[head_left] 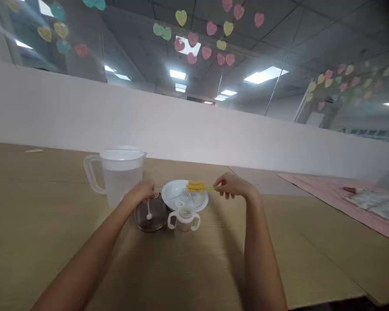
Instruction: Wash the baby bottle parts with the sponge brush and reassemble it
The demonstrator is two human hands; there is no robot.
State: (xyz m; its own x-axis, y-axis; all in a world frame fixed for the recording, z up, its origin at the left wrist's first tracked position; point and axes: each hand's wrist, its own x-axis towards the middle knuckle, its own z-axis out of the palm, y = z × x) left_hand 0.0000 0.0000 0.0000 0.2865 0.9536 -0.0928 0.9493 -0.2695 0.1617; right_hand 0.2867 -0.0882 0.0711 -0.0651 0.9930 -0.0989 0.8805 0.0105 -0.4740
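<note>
My left hand [145,190] pinches a thin white straw [148,206] with a small ball-shaped end hanging down. Below it lies a dark, shiny, rounded tray or lid [152,219]. My right hand [231,185] is closed on the green handle of a yellow sponge brush [196,186], its head over a white basin [169,188]. Clear and white parts lie in the basin, hard to make out. In front of it stands a clear baby bottle [184,220] with two white handles and an uncovered top. Neither hand touches the bottle.
A translucent pitcher [119,172] with a white lid and water inside stands behind my left hand. On the right, a pink cloth [314,183] carries a grey-white bundle [377,203]. A pale wall [181,125] under a mirror closes off the table's back.
</note>
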